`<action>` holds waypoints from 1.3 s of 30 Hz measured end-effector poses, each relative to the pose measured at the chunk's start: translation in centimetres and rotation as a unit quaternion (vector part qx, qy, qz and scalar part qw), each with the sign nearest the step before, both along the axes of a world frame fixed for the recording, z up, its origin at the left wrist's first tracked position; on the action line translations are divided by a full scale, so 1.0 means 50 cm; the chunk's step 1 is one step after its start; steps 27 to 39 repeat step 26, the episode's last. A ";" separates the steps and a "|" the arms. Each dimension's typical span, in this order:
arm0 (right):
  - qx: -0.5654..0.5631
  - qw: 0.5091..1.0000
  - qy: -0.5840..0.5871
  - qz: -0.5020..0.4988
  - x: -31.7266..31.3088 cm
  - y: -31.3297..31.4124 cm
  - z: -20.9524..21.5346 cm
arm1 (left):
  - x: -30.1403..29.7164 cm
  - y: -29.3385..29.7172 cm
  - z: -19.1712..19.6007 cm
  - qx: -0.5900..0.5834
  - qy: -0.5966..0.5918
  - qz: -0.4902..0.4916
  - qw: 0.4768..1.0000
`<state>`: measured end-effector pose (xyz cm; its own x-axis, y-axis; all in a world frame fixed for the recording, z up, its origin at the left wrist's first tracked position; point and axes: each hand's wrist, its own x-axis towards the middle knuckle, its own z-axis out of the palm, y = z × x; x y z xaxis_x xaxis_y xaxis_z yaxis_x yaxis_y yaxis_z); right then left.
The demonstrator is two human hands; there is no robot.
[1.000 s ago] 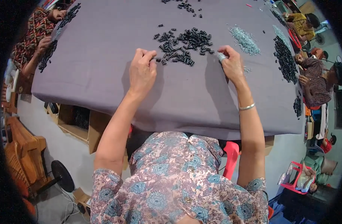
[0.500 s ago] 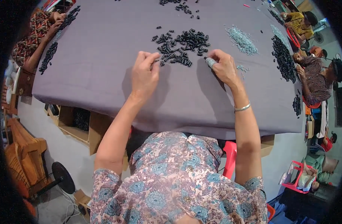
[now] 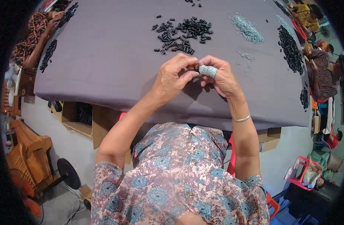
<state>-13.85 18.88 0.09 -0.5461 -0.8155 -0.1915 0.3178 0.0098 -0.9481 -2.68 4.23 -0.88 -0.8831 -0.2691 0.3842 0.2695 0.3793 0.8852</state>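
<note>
My left hand (image 3: 172,77) and my right hand (image 3: 225,79) meet over the near part of the table, fingertips almost touching. Both are closed in a pinch on a small black cylindrical piece (image 3: 196,69), mostly covered by the fingers. Grey wrapping covers one digit of my right hand, and a bangle (image 3: 242,119) circles that wrist. Just beyond the hands lies a loose heap of short black cylindrical pieces (image 3: 194,27). To its right is a pile of tiny pale blue-grey slender pieces (image 3: 248,29), with several scattered nearer me.
A grey cloth (image 3: 112,67) covers the table. Other people sit along both sides, by more black heaps (image 3: 291,50). Open cardboard boxes (image 3: 80,125) stand under the near edge. A black fan (image 3: 68,173) and wooden furniture (image 3: 27,150) are at lower left.
My left hand has moved right and nearer me, away from the black heap. My right hand has shifted slightly nearer me. The two hands, apart before, now meet at the small black piece.
</note>
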 end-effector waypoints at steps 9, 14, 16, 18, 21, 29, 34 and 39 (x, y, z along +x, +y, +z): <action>-0.039 0.998 -0.055 -0.001 0.005 0.006 -0.016 | 0.002 0.004 -0.016 0.008 0.010 0.029 1.000; -0.038 0.996 -0.083 -0.005 0.003 0.008 -0.016 | 0.003 0.003 -0.023 0.028 -0.008 0.041 0.999; -0.047 0.996 -0.081 -0.003 0.004 0.008 -0.020 | 0.004 0.004 -0.020 0.029 -0.006 0.042 0.999; -0.051 0.996 -0.077 -0.001 0.005 0.008 -0.024 | 0.004 0.006 -0.020 0.029 -0.003 0.042 0.999; -0.059 0.995 -0.075 0.001 0.008 0.007 -0.027 | 0.004 0.008 -0.020 0.036 -0.006 0.041 0.998; -0.050 0.995 -0.083 0.008 0.009 0.009 -0.023 | 0.005 0.004 -0.018 -0.017 0.010 0.042 0.999; -0.050 0.995 -0.083 0.008 0.009 0.009 -0.023 | 0.005 0.004 -0.018 -0.017 0.010 0.042 0.999; -0.050 0.995 -0.083 0.008 0.009 0.009 -0.023 | 0.005 0.004 -0.018 -0.017 0.010 0.042 0.999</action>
